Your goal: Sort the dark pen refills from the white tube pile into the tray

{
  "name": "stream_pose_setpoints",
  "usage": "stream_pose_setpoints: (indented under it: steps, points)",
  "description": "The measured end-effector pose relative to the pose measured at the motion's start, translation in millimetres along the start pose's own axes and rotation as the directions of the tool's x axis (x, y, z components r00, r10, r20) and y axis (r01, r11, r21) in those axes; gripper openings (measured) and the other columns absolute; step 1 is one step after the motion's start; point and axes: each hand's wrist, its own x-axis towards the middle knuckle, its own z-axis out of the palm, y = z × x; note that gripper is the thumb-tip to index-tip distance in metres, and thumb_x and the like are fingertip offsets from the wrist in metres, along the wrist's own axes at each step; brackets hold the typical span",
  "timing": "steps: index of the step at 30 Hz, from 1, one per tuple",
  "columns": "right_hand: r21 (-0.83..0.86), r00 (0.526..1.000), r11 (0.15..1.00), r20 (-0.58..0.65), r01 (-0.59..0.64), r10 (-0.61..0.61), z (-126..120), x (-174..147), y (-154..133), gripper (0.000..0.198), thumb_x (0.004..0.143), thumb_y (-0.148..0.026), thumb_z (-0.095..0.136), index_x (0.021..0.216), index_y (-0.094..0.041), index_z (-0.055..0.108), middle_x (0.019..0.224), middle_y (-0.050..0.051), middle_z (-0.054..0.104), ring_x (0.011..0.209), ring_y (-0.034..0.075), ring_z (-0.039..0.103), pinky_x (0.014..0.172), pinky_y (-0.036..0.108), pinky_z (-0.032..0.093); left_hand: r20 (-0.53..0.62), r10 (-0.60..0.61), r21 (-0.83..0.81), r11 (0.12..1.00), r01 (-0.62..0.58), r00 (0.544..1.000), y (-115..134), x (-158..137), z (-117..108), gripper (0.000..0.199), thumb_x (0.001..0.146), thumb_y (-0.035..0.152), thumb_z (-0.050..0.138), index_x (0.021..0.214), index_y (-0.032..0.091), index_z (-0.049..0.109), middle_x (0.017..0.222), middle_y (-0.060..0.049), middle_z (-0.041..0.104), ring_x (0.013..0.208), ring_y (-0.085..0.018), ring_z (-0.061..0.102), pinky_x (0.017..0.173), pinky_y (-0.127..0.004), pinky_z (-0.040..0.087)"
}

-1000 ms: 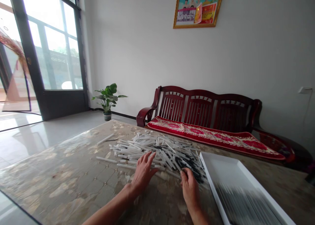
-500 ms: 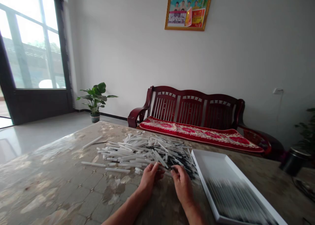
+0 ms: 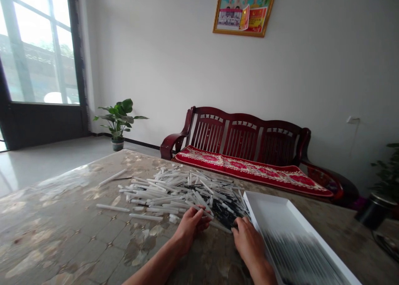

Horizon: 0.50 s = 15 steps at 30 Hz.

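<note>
My left hand (image 3: 192, 226) pinches a slim whitish pen barrel (image 3: 204, 211) between thumb and fingers, at the near edge of the pile. My right hand (image 3: 249, 237) is lower right of the pile, fingers bent together at several small black pen parts (image 3: 229, 214). Whether it holds one of these is hidden by its fingers. A heap of white pen barrels (image 3: 165, 193) spreads over the table beyond both hands. To the right of my right hand stands a shallow white box (image 3: 288, 208), its near part filled with a row of thin greyish pens (image 3: 302, 251), blurred.
The patterned table (image 3: 77, 235) carries several loose barrels (image 3: 112, 208) left of the heap. Behind it is a dark red wooden bench (image 3: 243, 141) with a red cover. A black canister (image 3: 374, 212) sits at the right, and a potted plant (image 3: 117, 120) stands on the floor.
My right hand has moved right and down, away from my left hand, to the black parts near the box. My left hand stays nearly in place with the barrel. The view has shifted slightly.
</note>
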Motion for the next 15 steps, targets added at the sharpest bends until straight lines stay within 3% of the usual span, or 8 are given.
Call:
stream_pose_setpoints:
  steps: [7, 15]
  points:
    - [-0.065, 0.988, 0.996, -0.137, 0.066, -0.075, 19.4, -0.6, 9.6, 0.008, 0.08, -0.017, 0.068, 0.082, -0.024, 0.065, 0.087, 0.005, 0.07, 0.082, 0.023, 0.069, 0.063, 0.03, 0.044, -0.04, -0.017, 0.011, 1.0, 0.018, 0.999, 1.5, 2.5, 1.7, 0.014, 0.083, 0.025, 0.071, 0.087, 0.018, 0.061, 0.081, -0.004, 0.074, 0.064, -0.013, 0.071, 0.059, -0.022, 0.054]
    - [-0.102, 0.978, 0.992, -0.183, 0.08, -0.098, 19.7, -1.2, 9.7, 0.009, 0.08, -0.016, 0.068, 0.081, -0.024, 0.064, 0.084, 0.005, 0.069, 0.082, 0.026, 0.068, 0.064, 0.032, 0.044, -0.043, -0.017, 0.0, 1.0, 0.017, 0.999, 2.7, 1.6, 2.7, 0.016, 0.083, 0.028, 0.072, 0.085, 0.018, 0.06, 0.077, -0.002, 0.073, 0.064, -0.012, 0.07, 0.058, -0.02, 0.054]
